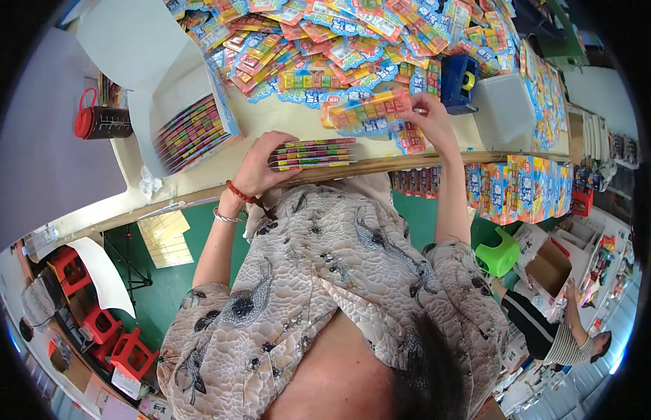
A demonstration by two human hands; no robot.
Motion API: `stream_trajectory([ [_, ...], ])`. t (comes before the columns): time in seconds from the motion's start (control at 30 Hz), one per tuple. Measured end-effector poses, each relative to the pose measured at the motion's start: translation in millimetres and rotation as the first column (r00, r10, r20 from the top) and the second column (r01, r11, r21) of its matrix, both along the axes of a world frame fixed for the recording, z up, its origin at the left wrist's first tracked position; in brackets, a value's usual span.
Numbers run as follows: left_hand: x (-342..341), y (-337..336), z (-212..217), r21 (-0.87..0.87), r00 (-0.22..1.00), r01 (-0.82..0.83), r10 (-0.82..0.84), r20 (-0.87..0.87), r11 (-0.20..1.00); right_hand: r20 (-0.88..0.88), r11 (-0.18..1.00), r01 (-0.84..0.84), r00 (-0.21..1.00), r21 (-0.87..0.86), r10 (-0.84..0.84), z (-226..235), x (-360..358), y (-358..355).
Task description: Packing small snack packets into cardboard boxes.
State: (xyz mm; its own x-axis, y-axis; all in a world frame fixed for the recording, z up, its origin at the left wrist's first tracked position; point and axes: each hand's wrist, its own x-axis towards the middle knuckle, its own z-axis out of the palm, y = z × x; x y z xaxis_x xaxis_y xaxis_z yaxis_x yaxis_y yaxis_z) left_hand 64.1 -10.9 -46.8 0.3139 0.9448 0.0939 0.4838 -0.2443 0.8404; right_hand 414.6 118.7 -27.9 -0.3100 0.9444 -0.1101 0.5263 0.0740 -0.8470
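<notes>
My left hand (267,164) is closed round one end of a short stack of candy blister packs (315,153), held on edge at the table's front edge. My right hand (432,120) pinches a single candy blister pack (367,112) by its right end, just above the table. Under that hand, another blister pack (412,138) lies partly covered. To the left of my left hand stands an open display box (231,115) with its white lid raised. A row of candy packs (190,133) is lined up on edge inside it.
A big heap of blister packs (339,49) covers the far table. At right are a blue tape dispenser (460,80) and a translucent bin (506,112). A lidded cup (108,122) stands left. Filled boxes (521,185) sit below the table's right edge; another person (549,325) works behind.
</notes>
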Motion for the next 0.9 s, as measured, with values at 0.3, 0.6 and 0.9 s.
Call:
stream_trajectory([
  [0.3, 3.7, -6.9, -9.6, -0.020, 0.989, -0.030, 0.033, 0.145, 0.999, 0.402, 0.737, -0.545, 0.827, 0.400, 0.394, 74.2, -126.4, -2.0],
  [0.6, 4.9, 1.6, -6.5, 0.020, 0.996, -0.082, 0.082, 0.024, 0.996, 0.037, 0.871, -0.488, 0.873, 0.055, 0.487, 27.2, -150.9, -8.8],
  [0.9, 4.5, 2.8, -0.1, -0.133, 0.986, -0.004, 0.026, 0.165, 0.991, 0.575, 0.747, -0.600, 0.731, 0.287, 0.367, 7.4, -62.2, -9.2],
])
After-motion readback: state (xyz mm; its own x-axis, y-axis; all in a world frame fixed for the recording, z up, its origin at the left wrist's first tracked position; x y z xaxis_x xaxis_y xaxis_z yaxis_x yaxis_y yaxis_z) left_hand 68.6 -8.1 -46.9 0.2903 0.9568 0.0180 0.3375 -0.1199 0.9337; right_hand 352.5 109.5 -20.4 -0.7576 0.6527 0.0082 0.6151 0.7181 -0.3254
